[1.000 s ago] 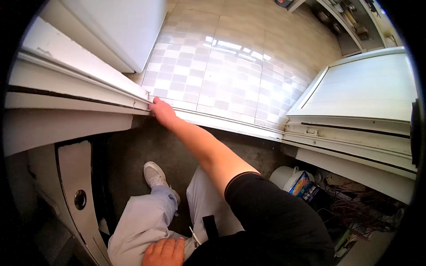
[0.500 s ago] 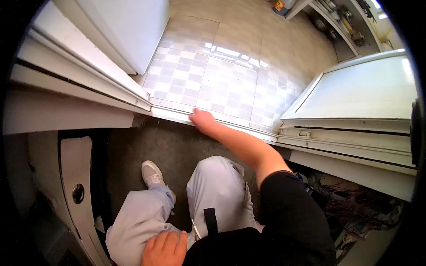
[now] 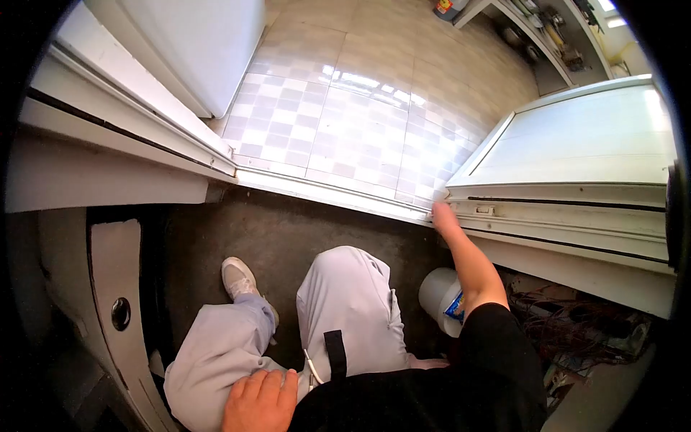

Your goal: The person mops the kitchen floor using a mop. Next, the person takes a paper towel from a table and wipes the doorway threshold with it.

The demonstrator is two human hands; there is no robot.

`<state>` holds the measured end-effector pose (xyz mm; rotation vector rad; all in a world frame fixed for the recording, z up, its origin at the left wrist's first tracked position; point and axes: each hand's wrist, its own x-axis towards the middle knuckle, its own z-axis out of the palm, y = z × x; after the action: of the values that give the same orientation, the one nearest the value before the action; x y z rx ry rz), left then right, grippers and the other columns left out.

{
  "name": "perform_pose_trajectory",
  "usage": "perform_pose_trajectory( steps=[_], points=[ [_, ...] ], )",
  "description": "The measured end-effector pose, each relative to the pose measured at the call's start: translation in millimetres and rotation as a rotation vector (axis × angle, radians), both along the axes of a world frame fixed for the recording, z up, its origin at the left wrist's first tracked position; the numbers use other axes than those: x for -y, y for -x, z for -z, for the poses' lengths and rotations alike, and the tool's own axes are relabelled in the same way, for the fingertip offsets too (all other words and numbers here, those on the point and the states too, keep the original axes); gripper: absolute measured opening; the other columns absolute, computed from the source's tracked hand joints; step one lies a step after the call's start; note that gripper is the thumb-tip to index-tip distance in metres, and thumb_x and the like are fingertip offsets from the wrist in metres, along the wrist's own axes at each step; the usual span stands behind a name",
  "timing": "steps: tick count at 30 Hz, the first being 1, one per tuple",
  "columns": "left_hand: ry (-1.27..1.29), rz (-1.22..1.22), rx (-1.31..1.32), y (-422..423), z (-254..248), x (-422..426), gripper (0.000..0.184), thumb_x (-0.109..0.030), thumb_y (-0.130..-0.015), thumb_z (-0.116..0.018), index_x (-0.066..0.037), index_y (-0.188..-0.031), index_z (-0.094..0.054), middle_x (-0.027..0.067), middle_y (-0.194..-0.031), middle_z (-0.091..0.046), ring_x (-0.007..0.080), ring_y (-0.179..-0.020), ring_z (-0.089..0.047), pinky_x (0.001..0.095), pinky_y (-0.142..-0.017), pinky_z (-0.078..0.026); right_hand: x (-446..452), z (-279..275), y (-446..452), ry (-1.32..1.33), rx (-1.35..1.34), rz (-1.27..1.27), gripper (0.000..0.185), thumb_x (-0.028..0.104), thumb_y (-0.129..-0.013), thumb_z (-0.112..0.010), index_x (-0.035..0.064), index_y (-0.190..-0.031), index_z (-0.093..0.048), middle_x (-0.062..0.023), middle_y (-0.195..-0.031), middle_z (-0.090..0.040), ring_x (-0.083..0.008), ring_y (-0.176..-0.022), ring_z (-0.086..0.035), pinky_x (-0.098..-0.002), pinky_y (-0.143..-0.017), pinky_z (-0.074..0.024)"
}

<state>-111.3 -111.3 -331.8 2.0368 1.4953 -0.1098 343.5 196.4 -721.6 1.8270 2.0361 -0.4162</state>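
Note:
My left hand [image 3: 260,399] lies flat on my left thigh, on the light grey trousers [image 3: 353,302], and holds nothing. Stretched forward, my right hand [image 3: 444,216] is at the right end of the white door threshold [image 3: 324,194], where it meets the door frame. Its fingers look closed. A small pale patch shows at the fingertips, too unclear to name. Beside my right forearm stands a white bucket [image 3: 437,297] with a blue label, partly covered by the arm.
Beyond the threshold lies a tiled floor [image 3: 353,137]. A white panelled door [image 3: 576,137] stands at the right and a white cabinet [image 3: 209,50] at the left. Tangled reddish wires [image 3: 568,324] lie low on the right. Shelves with kitchenware [image 3: 551,36] are at the back.
My right hand has swept rightward along the threshold, from its middle to the right frame. The white bucket has come into view. My left hand stays on my thigh.

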Motion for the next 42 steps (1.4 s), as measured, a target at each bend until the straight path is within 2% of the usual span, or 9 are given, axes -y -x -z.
perform_pose_trajectory(
  steps=[9, 14, 16, 18, 24, 28, 32, 39, 42],
  points=[
    [0.043, 0.004, 0.024, -4, -3, -3, 0.039, -0.013, -0.082, -0.049, 0.0, -0.118, -0.054, 0.0117, -0.106, -0.058, 0.0251, -0.103, -0.055, 0.034, -0.085, -0.045, -3, 12, 60, 0.128, 0.088, -0.065, 0.022, 0.006, -0.082, -0.054, 0.0, -0.101, -0.064, -0.0238, -0.113, -0.056, -0.04, -0.099, -0.061, -0.0454, -0.083, -0.0522],
    [0.021, 0.009, 0.025, -6, -3, -5, 0.038, -0.013, -0.082, -0.049, 0.0, -0.118, -0.053, 0.0117, -0.106, -0.058, 0.0251, -0.103, -0.055, 0.0341, -0.085, -0.045, -29, 29, 188, 0.282, -0.118, -0.179, 0.015, 0.008, -0.075, -0.06, -0.0004, -0.085, -0.067, -0.0252, -0.088, -0.066, -0.0377, -0.087, -0.064, -0.0431, -0.078, -0.0517],
    [0.025, 0.018, 0.023, -9, -4, -6, 0.038, -0.012, -0.082, -0.049, -0.001, -0.118, -0.053, 0.0119, -0.106, -0.058, 0.0252, -0.103, -0.055, 0.0341, -0.085, -0.045, -47, -9, 246, 0.203, -0.942, 0.25, 0.016, 0.016, -0.083, -0.057, 0.0006, -0.084, -0.063, -0.0134, -0.08, -0.065, -0.0251, -0.075, -0.061, -0.0362, -0.075, -0.0503],
    [0.041, 0.005, 0.001, -14, -10, -15, 0.038, -0.012, -0.082, -0.049, 0.0, -0.118, -0.053, 0.0121, -0.106, -0.058, 0.0254, -0.102, -0.055, 0.0343, -0.085, -0.045, -102, -8, 279, 0.164, -2.566, 0.7, 0.014, 0.009, -0.09, -0.052, -0.0038, -0.092, -0.057, -0.0123, -0.089, -0.061, -0.0241, -0.089, -0.06, -0.0374, -0.084, -0.0511],
    [0.096, -0.064, 0.023, -10, -4, 5, 0.039, -0.012, -0.082, -0.05, 0.0, -0.119, -0.053, 0.0125, -0.104, -0.057, 0.0257, -0.101, -0.054, 0.0348, -0.084, -0.044, -96, -60, 199, 0.138, -1.783, 0.832, 0.012, 0.007, -0.087, -0.058, -0.0032, -0.094, -0.058, -0.012, -0.091, -0.063, -0.0207, -0.087, -0.062, -0.0365, -0.081, -0.0554],
    [0.027, -0.059, 0.029, -3, -10, -2, 0.041, -0.012, -0.081, -0.05, -0.001, -0.12, -0.053, 0.0124, -0.106, -0.057, 0.0255, -0.104, -0.054, 0.0347, -0.085, -0.044, -46, -23, 121, -0.094, -0.435, -0.151, 0.014, 0.011, -0.081, -0.058, 0.0004, -0.09, -0.059, -0.0216, -0.086, -0.063, -0.037, -0.078, -0.063, -0.0436, -0.073, -0.0528],
    [0.037, -0.026, 0.012, -4, -6, -1, 0.041, -0.013, -0.081, -0.05, -0.001, -0.12, -0.054, 0.0118, -0.107, -0.057, 0.0252, -0.105, -0.054, 0.0345, -0.086, -0.043, 5, 2, 113, 0.061, -0.003, -0.115, 0.017, 0.007, -0.081, -0.055, 0.002, -0.096, -0.062, -0.0229, -0.104, -0.061, -0.0395, -0.093, -0.063, -0.0465, -0.078, -0.0524],
    [0.053, -0.01, -0.003, -7, -2, -4, 0.039, -0.013, -0.082, -0.049, -0.002, -0.119, -0.055, 0.011, -0.108, -0.058, 0.0242, -0.105, -0.054, 0.0338, -0.087, -0.043, -1, 39, 256, 0.072, -0.376, -0.182, 0.019, 0.008, -0.076, -0.057, -0.0005, -0.092, -0.062, -0.0246, -0.098, -0.062, -0.0419, -0.09, -0.061, -0.0483, -0.082, -0.0497],
    [0.009, 0.013, -0.037, -8, -2, -4, 0.038, -0.013, -0.083, -0.049, -0.002, -0.119, -0.055, 0.0103, -0.107, -0.058, 0.0234, -0.103, -0.055, 0.0332, -0.086, -0.044, -42, -1, 345, 0.299, -1.496, 0.535, 0.017, 0.012, -0.087, -0.057, -0.0033, -0.093, -0.057, -0.0144, -0.088, -0.063, -0.0272, -0.084, -0.063, -0.0375, -0.077, -0.053]
  ],
)
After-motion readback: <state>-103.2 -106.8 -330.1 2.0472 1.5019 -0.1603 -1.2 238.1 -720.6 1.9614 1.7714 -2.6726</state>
